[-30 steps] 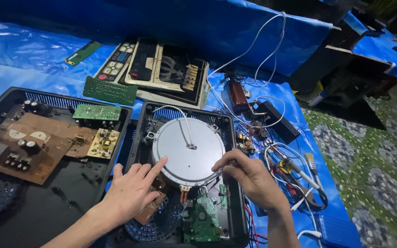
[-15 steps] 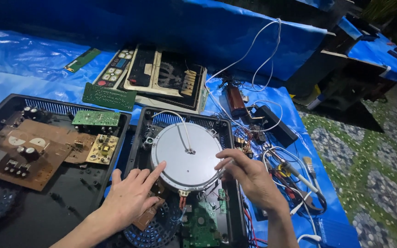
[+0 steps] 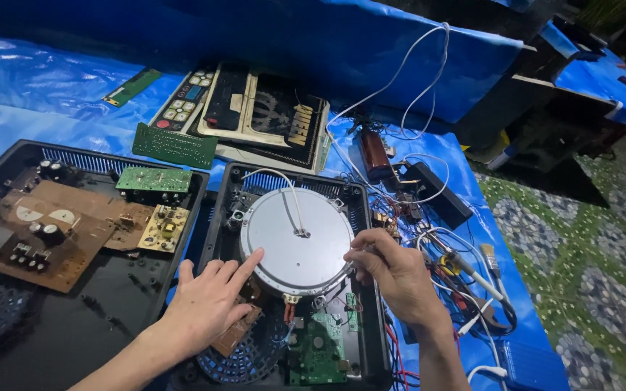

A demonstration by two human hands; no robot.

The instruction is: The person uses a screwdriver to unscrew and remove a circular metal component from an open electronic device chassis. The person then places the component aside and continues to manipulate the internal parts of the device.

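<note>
Right hand's grip (image 3: pixel 393 271) still pinched at the silver coil disc's (image 3: pixel 295 242) edge, left hand (image 3: pixel 208 304) still flat, fingers released.

Both hands (image 3: pixel 291 289) on grey coil disc (image 3: pixel 295 242)

A blue tarp (image 3: pixel 52 80) is covering the worktop and carrying two open black casings (image 3: pixel 215 217) side by side. Behind them, a green board (image 3: pixel 174 145), control panels (image 3: pixel 255 116) and a thin green strip (image 3: pixel 132 87) are lying flat. Tangled wires (image 3: pixel 429 217), a black adapter (image 3: pixel 440 192) and a brush (image 3: pixel 492 261) are resting to the right.
</note>
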